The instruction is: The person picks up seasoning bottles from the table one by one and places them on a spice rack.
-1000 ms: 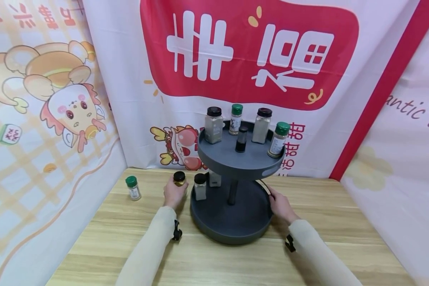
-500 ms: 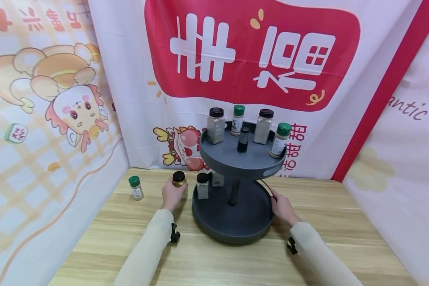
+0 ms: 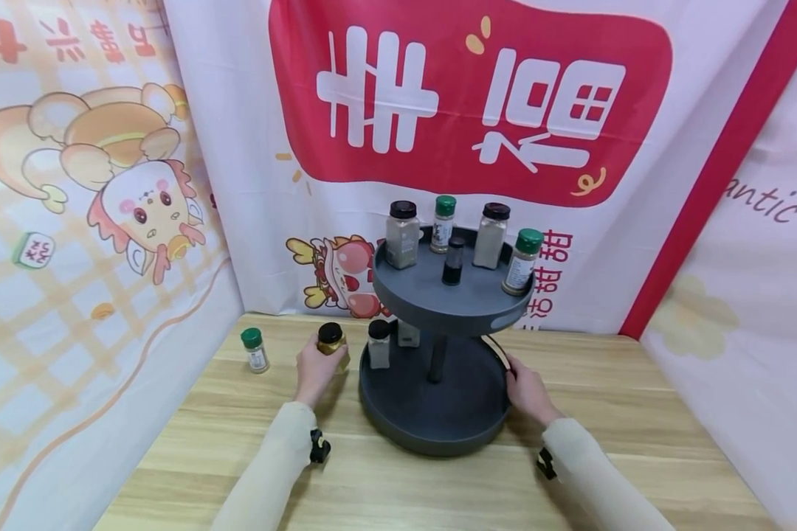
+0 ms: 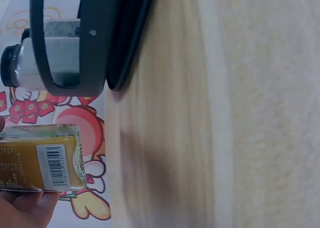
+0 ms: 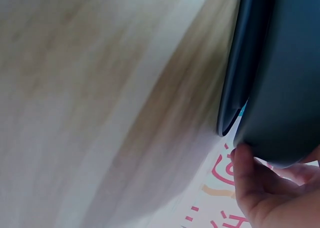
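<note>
My left hand (image 3: 317, 372) grips a glass spice jar (image 3: 334, 346) with a black lid, just left of the two-tier grey turntable rack (image 3: 432, 435). In the left wrist view the jar (image 4: 30, 160) shows yellow-brown contents and a barcode label, with fingers under it. My right hand (image 3: 530, 391) holds the right rim of the rack's lower tier. The right wrist view shows its fingers (image 5: 245, 173) at the tier's edge. Two jars with pale contents stand on the left of the lower tier, the nearer one a black-lidded jar (image 3: 379, 350).
The upper tier (image 3: 438, 302) carries several seasoning bottles, among them a green-capped one (image 3: 522, 262) at its right edge and a small dark bottle (image 3: 452, 265). Another green-capped bottle (image 3: 255, 352) stands on the wooden table at left. Printed cloths hang behind and at both sides.
My left hand has drawn the yellow-brown jar slightly left and nearer, widening its gap from the rack. The right hand stays at the lower rim. The head view has shifted a little.
</note>
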Tool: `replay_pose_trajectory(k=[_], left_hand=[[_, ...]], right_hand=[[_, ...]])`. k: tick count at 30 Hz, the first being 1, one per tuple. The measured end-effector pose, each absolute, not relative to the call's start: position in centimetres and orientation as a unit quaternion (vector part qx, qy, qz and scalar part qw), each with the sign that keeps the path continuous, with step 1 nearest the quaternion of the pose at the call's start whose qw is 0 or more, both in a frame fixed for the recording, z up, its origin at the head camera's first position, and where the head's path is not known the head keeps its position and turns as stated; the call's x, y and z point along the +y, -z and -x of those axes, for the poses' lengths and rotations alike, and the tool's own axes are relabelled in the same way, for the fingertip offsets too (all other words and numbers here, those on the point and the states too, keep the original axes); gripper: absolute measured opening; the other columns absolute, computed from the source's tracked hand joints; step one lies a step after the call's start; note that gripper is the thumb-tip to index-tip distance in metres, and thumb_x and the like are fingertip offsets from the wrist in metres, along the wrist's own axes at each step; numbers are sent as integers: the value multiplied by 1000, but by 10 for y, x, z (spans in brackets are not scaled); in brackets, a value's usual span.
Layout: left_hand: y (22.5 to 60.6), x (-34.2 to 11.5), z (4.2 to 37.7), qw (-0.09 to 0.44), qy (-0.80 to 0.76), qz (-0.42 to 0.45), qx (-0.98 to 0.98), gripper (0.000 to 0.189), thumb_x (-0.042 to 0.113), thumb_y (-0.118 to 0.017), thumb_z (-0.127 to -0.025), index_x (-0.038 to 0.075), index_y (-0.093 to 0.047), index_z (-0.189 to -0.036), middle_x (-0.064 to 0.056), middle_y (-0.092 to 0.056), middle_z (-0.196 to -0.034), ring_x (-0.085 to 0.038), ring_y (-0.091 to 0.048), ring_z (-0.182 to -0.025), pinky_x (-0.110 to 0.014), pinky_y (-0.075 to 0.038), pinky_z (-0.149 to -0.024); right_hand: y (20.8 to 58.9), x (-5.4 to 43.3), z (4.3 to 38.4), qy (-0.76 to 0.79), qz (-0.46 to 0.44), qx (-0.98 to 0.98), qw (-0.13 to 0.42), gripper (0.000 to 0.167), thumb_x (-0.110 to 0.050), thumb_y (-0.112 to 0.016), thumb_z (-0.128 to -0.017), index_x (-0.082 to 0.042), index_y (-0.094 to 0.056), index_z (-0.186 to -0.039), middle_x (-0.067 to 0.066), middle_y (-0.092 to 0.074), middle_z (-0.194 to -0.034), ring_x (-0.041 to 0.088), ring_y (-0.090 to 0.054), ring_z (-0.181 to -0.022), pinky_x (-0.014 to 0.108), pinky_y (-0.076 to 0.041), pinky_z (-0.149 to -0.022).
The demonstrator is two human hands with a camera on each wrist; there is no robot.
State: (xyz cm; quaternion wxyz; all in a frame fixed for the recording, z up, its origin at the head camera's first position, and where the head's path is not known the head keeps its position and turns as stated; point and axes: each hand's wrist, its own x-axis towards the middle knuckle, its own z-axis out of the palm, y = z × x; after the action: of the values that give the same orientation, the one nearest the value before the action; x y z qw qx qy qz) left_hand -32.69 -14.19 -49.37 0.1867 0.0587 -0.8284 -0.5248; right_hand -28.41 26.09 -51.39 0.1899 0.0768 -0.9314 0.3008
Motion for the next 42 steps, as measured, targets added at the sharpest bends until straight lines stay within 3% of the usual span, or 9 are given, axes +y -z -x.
replay_pose_trajectory(k=[11,23,32,42], left_hand=[[475,-139,316,176,532,-33,-828,37,25,-77,-78,5,-61,-104,-17,-66,-101,-30,-62,-89,-42,-51,-77],[452,-125,300,183,543,0,-819,37,23,-78,-77,4,-63,-105,-18,-67,-99,-28,-62,-86,-41,-50,-76],[446,-119,298,169,556,11,-814,39,24,-78,-77,6,-63,-108,-14,-67,-103,-27,-62,-92,-40,-49,-81],[442,-113,294,153,568,32,-808,40,22,-77,-79,5,-61,-112,-15,-66,-107,-28,-61,-97,-42,-49,-86]], right_hand=[[507,261,281,-295,-47,-943,145,42,-1,-47,-93,11,-44,-133,33,-60,-110,41,-61,-95,52,-48,-82],[506,260,276,-290,-50,-945,145,42,-1,-48,-93,12,-43,-133,34,-60,-109,42,-60,-96,52,-47,-83],[504,257,269,-287,-52,-946,145,42,-1,-49,-93,13,-43,-133,34,-59,-111,43,-60,-99,52,-47,-85],[508,257,265,-290,-46,-944,149,43,-2,-50,-92,12,-45,-131,31,-63,-104,40,-62,-92,51,-49,-79]])
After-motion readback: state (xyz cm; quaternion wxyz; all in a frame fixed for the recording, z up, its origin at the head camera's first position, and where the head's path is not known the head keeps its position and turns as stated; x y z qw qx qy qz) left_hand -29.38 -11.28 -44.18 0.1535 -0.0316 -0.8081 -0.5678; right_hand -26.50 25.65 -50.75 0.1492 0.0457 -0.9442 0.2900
